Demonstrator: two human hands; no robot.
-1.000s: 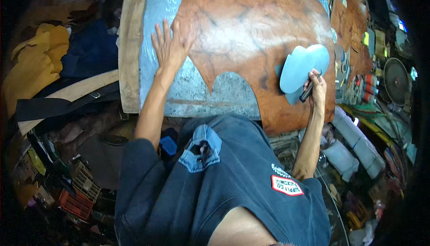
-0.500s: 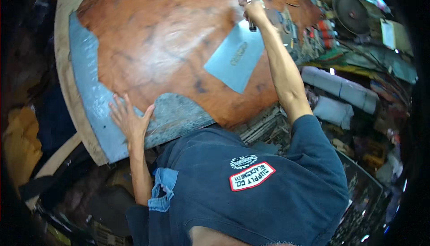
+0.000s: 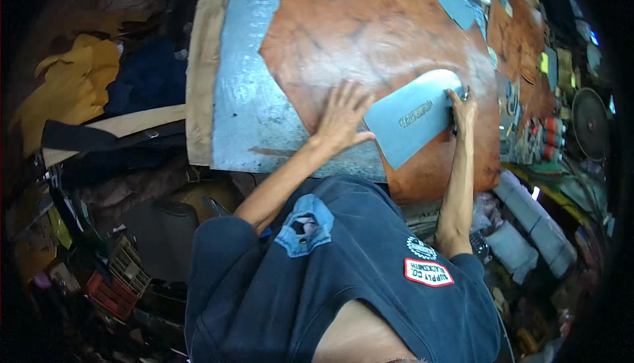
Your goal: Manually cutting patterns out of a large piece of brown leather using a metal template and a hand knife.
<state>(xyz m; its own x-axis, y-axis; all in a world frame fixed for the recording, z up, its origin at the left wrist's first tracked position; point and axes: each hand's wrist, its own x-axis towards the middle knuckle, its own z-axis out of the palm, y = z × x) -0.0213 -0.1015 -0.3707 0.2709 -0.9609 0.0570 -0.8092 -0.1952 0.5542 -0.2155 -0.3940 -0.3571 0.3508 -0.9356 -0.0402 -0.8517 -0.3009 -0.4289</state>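
Observation:
A reddish-brown leather hide (image 3: 343, 26) with dark stains is spread over the work table. A blue-grey flat template (image 3: 389, 138), rounded at its far end and with a worn strip in its middle, lies on it. My left hand (image 3: 342, 117) is flat with fingers spread, on the hide beside the template's left corner. My right hand (image 3: 465, 110) is closed around a slim dark tool at the template's right edge. The fingers hide most of that tool, so its tip cannot be made out.
The table's blue-grey top (image 3: 244, 118) shows left of the hide, with a wooden edge board (image 3: 203, 66) beyond. Yellow leather (image 3: 86, 66) and a crate (image 3: 131, 264) are at left. Rolled white material (image 3: 535, 214) and a round dark disc (image 3: 589, 124) stand at right.
My head view has shifted left. My left hand has moved from the table's near left to beside the template. My right hand has come nearer along the template's edge.

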